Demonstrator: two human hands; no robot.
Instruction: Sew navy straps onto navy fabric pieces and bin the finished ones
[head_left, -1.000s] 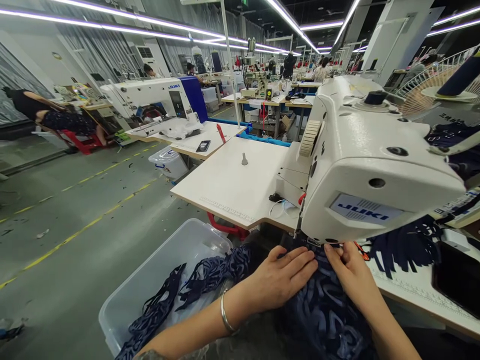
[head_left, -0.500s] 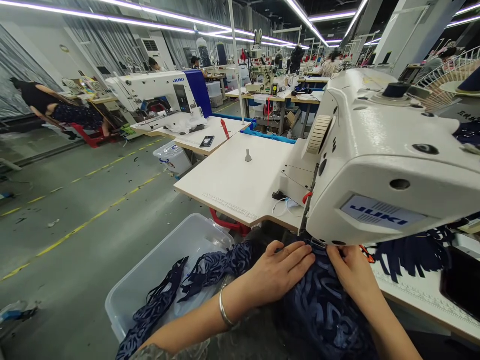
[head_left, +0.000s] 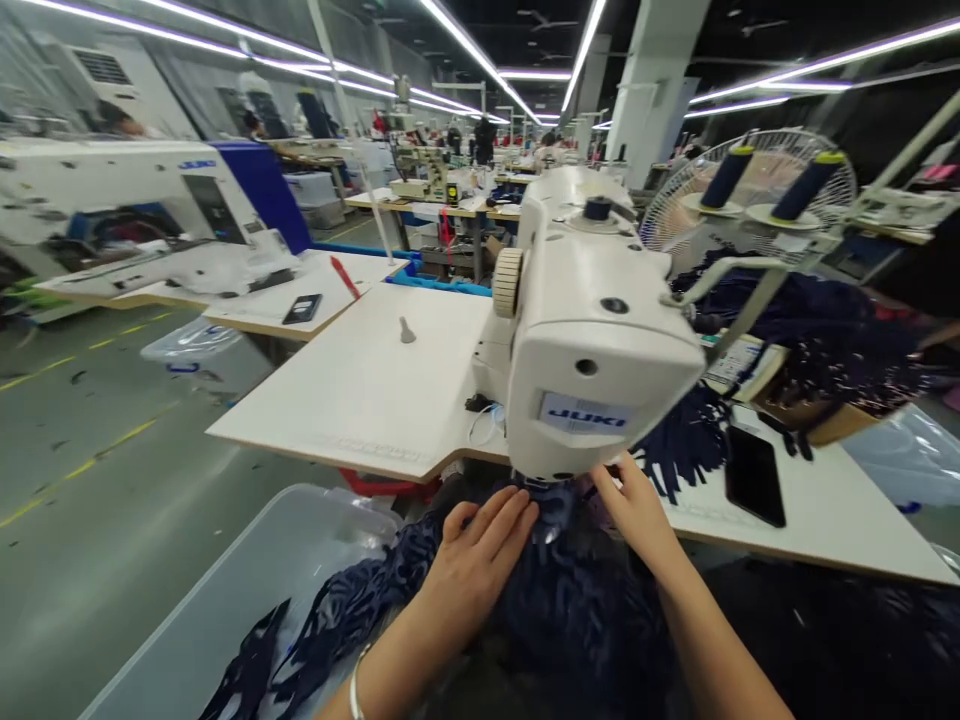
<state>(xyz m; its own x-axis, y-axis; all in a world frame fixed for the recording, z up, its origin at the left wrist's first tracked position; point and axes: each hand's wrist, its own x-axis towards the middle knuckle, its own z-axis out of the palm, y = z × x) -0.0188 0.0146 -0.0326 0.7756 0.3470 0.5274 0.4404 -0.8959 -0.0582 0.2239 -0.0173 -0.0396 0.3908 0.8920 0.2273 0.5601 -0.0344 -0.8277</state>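
While your left hand [head_left: 480,560] lies open and flat on the navy fabric [head_left: 577,590] below the sewing machine [head_left: 600,350], lower centre of the frame, your right hand [head_left: 637,510] sits to its right, fingers bent and tips partly hidden; whether it grips anything cannot be told. The gap between your hands is wider than a moment ago, so only the left plainly steadies the cloth. At lower left, the clear bin [head_left: 195,590] holds navy strips [head_left: 337,600]; at right, a tan box [head_left: 840,425] bears a dark heap [head_left: 855,365].
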